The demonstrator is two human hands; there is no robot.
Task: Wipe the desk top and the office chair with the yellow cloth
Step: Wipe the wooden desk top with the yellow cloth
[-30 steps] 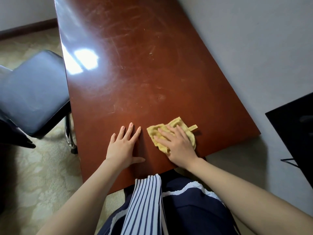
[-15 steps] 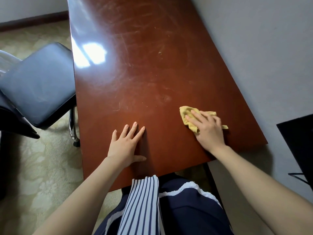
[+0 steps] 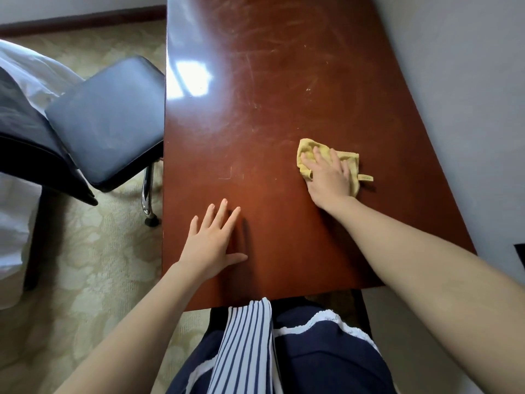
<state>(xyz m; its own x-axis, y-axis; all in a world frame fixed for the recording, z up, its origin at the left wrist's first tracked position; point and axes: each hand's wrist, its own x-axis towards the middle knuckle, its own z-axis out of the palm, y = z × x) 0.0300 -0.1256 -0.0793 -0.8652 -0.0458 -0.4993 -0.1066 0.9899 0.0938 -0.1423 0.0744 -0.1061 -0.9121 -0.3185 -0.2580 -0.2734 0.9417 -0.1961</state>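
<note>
The soft yellow cloth (image 3: 350,163) lies on the right side of the shiny red-brown wooden counter (image 3: 255,95). The right hand (image 3: 326,177) lies flat on top of the cloth and presses it down, its fingers straight and a little apart. The cloth's small loop (image 3: 366,177) sticks out to the right. The left hand (image 3: 211,243) rests flat on the counter near the front edge, fingers spread, holding nothing. The dark blue padded office chair (image 3: 113,118) stands just beside the counter's left edge, on the pale flowery carpet (image 3: 85,280).
</note>
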